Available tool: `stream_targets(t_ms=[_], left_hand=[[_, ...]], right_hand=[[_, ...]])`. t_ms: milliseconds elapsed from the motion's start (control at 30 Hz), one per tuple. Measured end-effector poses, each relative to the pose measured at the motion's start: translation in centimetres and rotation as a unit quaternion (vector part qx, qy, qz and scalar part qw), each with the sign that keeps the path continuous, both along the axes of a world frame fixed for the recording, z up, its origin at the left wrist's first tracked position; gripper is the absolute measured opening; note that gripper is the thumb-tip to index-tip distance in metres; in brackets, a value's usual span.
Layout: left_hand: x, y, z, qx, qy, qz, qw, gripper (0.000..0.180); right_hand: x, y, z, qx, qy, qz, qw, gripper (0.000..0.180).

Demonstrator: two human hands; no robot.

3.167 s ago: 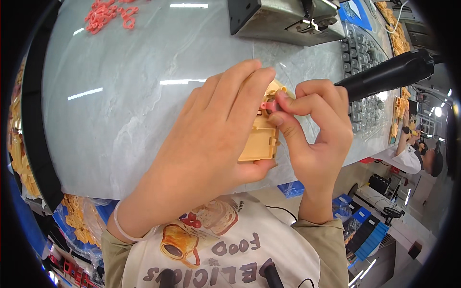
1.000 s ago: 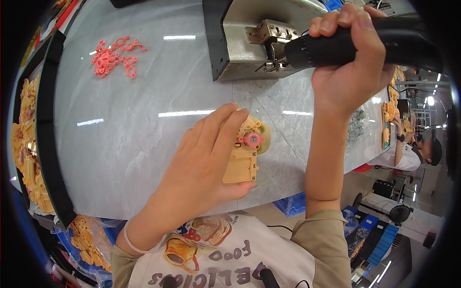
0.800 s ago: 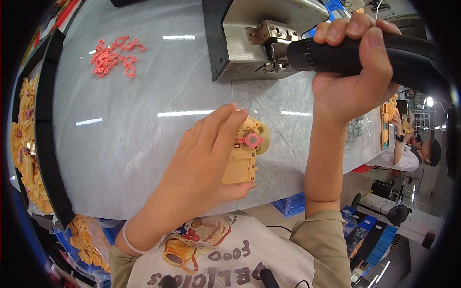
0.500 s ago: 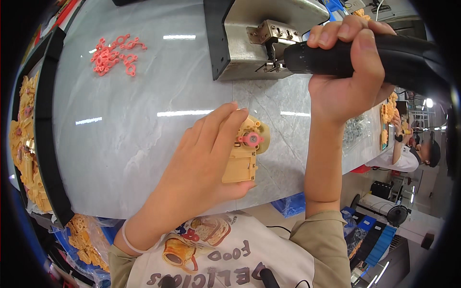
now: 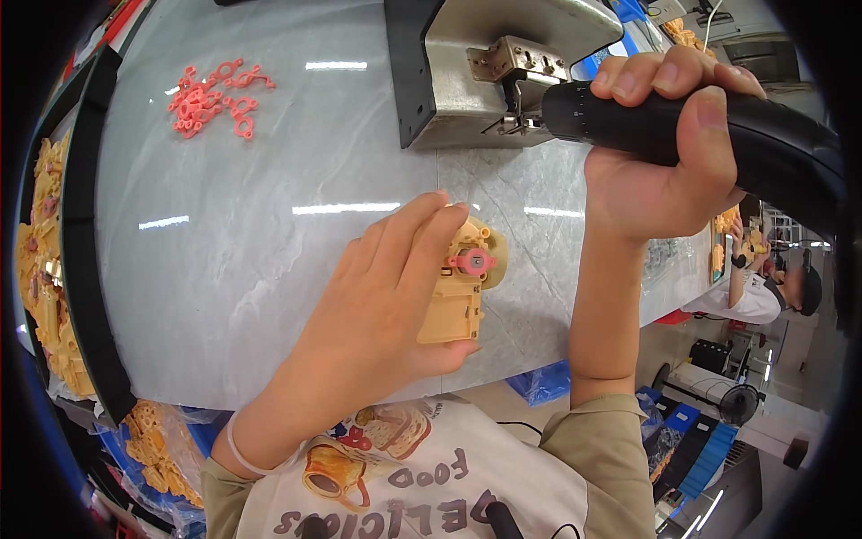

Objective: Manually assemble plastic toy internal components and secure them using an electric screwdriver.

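Note:
My left hand (image 5: 382, 278) is closed around a tan plastic housing (image 5: 453, 314) on the grey table. A pink ring-shaped piece (image 5: 474, 261) with a small grey part in its centre sits in the upper section of that housing. My right hand (image 5: 669, 153) grips a black electric screwdriver (image 5: 628, 117), held up at the upper right. The screwdriver's tip end is at the slotted bracket (image 5: 525, 61) of a metal screw feeder (image 5: 449, 72); the bit itself is hard to make out.
A pile of pink ring pieces (image 5: 197, 108) lies at the upper left. Along the left edge stands a black tray (image 5: 85, 234) with tan housings. Below it, a plastic-lined box holds more tan parts (image 5: 157, 449). At the right, another person (image 5: 763, 296) sits by the table.
My right hand and the screwdriver have shifted slightly right and down. The left hand and the tan housing have barely moved.

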State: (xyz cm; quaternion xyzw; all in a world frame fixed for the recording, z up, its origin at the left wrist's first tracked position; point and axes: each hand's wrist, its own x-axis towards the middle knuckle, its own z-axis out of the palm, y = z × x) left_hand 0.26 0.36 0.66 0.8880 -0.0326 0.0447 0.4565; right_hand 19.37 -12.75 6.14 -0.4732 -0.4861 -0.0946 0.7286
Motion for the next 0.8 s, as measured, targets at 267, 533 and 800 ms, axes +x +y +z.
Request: stream_targets(t_ms=[267,533,800], left_hand=[[-0.1,0.0,0.0,-0.003,-0.002,0.001,1.0,0.096],[-0.1,0.0,0.1,-0.002,-0.001,0.001,1.0,0.095],[-0.1,0.1,-0.1,-0.004,-0.004,0.002,1.0,0.094]], right_hand=[[0.1,-0.3,0.0,-0.008,-0.016,0.003,1.0,0.03],[0.1,0.2,-0.1,-0.011,-0.027,0.007,1.0,0.029],[-0.3,1.4,0.4,-0.001,0.022,-0.033,0.999,0.021]])
